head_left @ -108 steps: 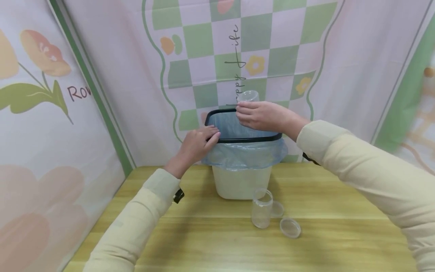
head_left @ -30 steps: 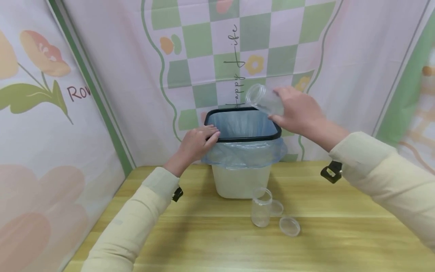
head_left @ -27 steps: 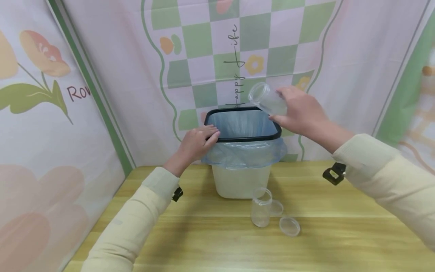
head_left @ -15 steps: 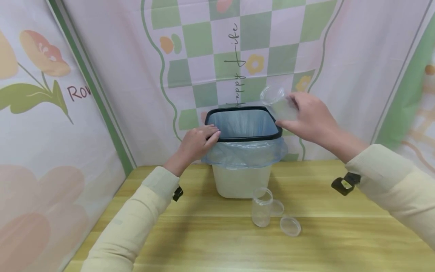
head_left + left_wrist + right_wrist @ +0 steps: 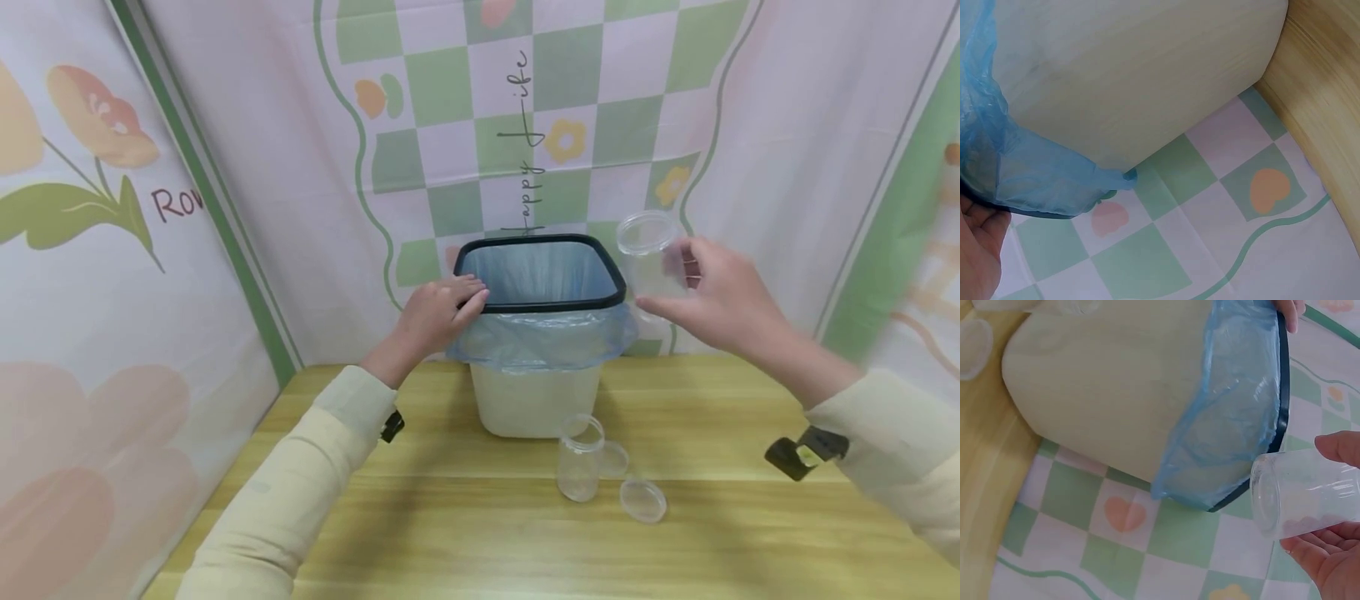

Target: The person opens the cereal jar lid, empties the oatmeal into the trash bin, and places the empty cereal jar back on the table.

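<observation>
My right hand (image 5: 723,292) grips a clear plastic jar (image 5: 651,258), held up just right of the bin with its open mouth upward. In the right wrist view the jar (image 5: 1310,487) lies between thumb and fingers. My left hand (image 5: 438,317) holds the black rim (image 5: 555,307) of a white trash bin (image 5: 536,400) at its left side, its fingers over the edge. A blue bag (image 5: 540,342) lines the bin and hangs over its outside. The left wrist view shows only part of the left hand (image 5: 982,256) at the rim. The bin's bottom is hidden.
A second clear jar (image 5: 579,467) stands without a lid on the wooden table (image 5: 450,533), in front of the bin. Two clear round lids lie beside it, one (image 5: 643,500) nearer and one (image 5: 613,458) partly behind the jar. A patterned curtain (image 5: 570,75) hangs behind.
My right hand has moved the jar from above the bin to its right and lower, turning it from upside down through tilted to upright. The left hand has stayed on the rim.
</observation>
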Demonstrator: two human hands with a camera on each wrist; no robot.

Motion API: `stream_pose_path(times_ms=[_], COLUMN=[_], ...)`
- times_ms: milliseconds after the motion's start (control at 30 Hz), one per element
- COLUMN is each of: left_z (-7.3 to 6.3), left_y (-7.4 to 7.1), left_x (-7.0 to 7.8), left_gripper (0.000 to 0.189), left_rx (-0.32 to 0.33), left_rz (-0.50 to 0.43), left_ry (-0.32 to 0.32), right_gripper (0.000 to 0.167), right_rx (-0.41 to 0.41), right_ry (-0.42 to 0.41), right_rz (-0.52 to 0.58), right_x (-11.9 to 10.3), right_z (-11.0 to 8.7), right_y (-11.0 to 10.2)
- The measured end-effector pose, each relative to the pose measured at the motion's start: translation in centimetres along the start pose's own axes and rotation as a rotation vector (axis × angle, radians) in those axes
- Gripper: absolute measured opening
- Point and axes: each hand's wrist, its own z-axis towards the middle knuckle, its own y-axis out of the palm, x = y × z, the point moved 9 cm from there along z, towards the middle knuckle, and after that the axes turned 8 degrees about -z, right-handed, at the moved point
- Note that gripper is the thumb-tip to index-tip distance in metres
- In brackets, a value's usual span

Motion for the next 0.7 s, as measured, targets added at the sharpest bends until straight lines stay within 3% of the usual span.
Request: stream_pose_path(times_ms=[300,533,700], left_z=[0.0,0.0,0.0], left_y=[0.0,0.0,0.0], left_x=[0.1,0.0,0.1], left_gripper=[0.033,0.033,0.033], left_rx=[-0.004,0.003,-0.004], left_rz=[0.003,0.015,0.011], left_ry=[0.004,0.014,0.006], right_gripper=[0.053,0.049,0.059], right_rx=[-0.012,-0.008,-0.012], right_ry=[0.065,0.055,0.017], right_rz=[0.133,0.229,0.253], right_x=[0.9,0.4,-0.4], right_z=[-2.7,-4.9,-6.4], right_y=[1.0,2.3,3.3])
